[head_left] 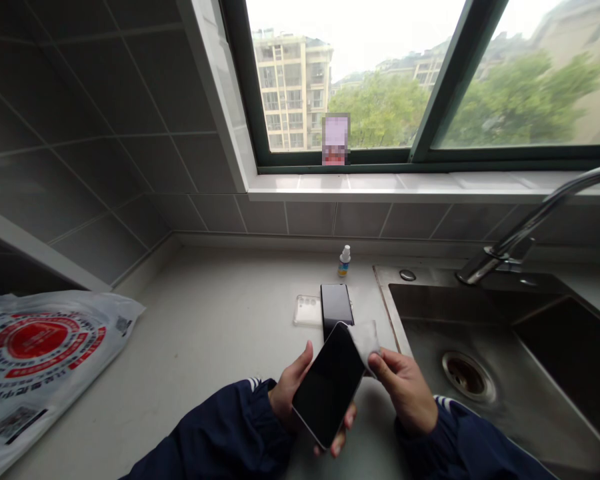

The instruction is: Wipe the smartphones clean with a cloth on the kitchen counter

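Cradling a black smartphone [329, 387] on its fingers, the left hand [291, 390] grips it from below, while the right hand [404, 390] pinches a grey cloth [365, 343] against its far corner. The phone's long axis slants up toward the right hand, which is nearer that corner. A second smartphone [336, 308] lies beyond on the counter [220, 333].

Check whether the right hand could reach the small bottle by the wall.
Probably yes: the right hand must first release the cloth on the held phone; the counter phone sits just left of its path to the bottle.
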`<state>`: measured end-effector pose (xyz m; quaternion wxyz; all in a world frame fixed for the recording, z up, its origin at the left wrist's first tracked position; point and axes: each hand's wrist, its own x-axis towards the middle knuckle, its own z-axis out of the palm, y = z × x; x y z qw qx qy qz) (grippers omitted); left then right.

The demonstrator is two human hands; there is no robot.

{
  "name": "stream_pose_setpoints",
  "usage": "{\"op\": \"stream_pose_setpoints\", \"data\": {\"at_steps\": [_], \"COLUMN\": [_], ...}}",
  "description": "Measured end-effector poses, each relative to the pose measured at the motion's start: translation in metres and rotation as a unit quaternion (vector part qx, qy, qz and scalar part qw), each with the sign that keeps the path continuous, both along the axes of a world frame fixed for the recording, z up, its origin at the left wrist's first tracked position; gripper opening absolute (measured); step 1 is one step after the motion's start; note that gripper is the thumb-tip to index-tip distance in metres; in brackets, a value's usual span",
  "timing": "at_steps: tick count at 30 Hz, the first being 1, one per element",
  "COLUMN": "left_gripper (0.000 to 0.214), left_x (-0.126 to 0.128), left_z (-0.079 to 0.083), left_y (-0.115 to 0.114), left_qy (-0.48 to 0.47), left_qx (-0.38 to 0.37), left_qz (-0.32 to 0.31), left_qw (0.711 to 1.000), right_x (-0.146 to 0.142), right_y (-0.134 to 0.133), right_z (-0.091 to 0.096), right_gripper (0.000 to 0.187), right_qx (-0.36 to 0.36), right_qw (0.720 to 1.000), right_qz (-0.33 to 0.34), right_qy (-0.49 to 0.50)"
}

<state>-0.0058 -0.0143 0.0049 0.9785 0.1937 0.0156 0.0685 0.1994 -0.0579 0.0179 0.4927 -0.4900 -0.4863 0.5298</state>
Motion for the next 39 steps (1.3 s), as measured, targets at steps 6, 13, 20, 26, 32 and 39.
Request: {"op": "stream_pose_setpoints", "data": {"at_steps": [6,13,20,26,32,39], "left_gripper": [0.108,0.108,0.107,0.106,0.105,0.106], "left_x": [-0.001,0.001,-0.002,-0.003,0.004,0.000], "left_z": [0.002,0.005,0.005,0.003,0.012,0.012], "left_y": [-0.002,-0.004,-0.005,-0.005,-0.006,-0.006], "left_qy": [-0.008,-0.011,-0.005,0.011,-0.020,-0.008], "left_qx": [0.003,-0.025,-0.013,0.003,-0.047,-0.020], "left_qz": [0.005,0.033,0.014,0.020,0.058,0.044], "left_qw": [1.000,0.999,1.000,1.000,0.997,0.999], "right_x": [0.000,-0.030,-0.010,-0.007,-0.028,-0.018], "right_y": [-0.001,-0.022,-0.009,-0.006,-0.023,-0.014], "right_z": [-0.013,0.004,0.001,-0.001,0.003,0.002], "right_gripper": [0.041,0.037,0.037,0.039,0.036,0.036], "right_qx": [-0.006,-0.090,0.017,0.033,0.033,0.060], "right_qw": [0.999,0.962,0.999,0.999,0.998,0.998], "right_qz": [-0.006,0.172,0.018,-0.025,0.058,-0.011], "right_qy": [0.046,0.194,0.042,0.024,0.017,0.004]}}
